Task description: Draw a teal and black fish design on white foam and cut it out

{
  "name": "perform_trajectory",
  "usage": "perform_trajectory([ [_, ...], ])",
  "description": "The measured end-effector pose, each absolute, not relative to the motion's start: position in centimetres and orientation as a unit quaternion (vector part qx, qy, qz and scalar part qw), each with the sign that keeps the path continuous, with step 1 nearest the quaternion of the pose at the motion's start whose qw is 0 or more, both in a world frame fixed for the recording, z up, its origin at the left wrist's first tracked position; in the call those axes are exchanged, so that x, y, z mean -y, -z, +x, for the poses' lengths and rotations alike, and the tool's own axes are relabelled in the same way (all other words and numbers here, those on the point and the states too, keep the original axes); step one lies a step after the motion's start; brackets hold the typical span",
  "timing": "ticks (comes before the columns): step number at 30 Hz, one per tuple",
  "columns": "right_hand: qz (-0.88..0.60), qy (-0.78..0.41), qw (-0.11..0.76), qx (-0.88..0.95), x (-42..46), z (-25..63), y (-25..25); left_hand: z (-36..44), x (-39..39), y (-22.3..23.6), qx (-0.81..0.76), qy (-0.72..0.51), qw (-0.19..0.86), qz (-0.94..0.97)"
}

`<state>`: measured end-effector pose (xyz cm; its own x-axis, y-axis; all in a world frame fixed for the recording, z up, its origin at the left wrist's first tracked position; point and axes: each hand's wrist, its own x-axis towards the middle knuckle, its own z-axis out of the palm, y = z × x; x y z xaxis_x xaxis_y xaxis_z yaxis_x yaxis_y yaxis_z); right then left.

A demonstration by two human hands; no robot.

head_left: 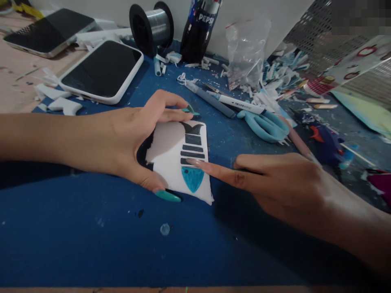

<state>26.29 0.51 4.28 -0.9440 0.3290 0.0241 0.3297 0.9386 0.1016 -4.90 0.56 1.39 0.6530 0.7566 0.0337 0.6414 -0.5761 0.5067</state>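
A small white foam-like piece (pixel 166 162) lies on the blue mat, with a fish drawn on it: a bright blue head (pixel 193 179), several black bars and a black tail. My left hand (pixel 134 138) holds this piece from the left, thumb at its near edge and fingers at its far edge. Those nails are long and teal. From the right comes my right hand (pixel 281 191), its index finger stretched out and the other fingers curled. The fingertip rests on or just over the black bar beside the fish's head. No tool shows in the right hand.
Behind my hands lie a white-cased phone (pixel 100 73), a darker phone (pixel 51 30), a wire spool (pixel 152 26), a Pepsi bottle (pixel 198 32) and a clear bag (pixel 247 53). Pens (pixel 210 97), light-blue-handled scissors (pixel 265 126), a glue gun (pixel 328 144) and white scraps (pixel 284 69) sit to the right.
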Motion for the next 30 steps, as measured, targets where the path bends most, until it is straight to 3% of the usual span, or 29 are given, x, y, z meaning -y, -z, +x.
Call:
perform_trajectory([
  [17, -0.168, 0.053, 0.001, 0.984, -0.1, 25.4, -4.1, -4.3, 0.4, -1.4, -0.391, -0.138, 0.14, 0.899],
  [30, -0.183, 0.044, 0.007, 0.982, 0.4, 25.4, -4.2, -5.0, -1.3, 0.4, -0.347, -0.173, 0.151, 0.909],
])
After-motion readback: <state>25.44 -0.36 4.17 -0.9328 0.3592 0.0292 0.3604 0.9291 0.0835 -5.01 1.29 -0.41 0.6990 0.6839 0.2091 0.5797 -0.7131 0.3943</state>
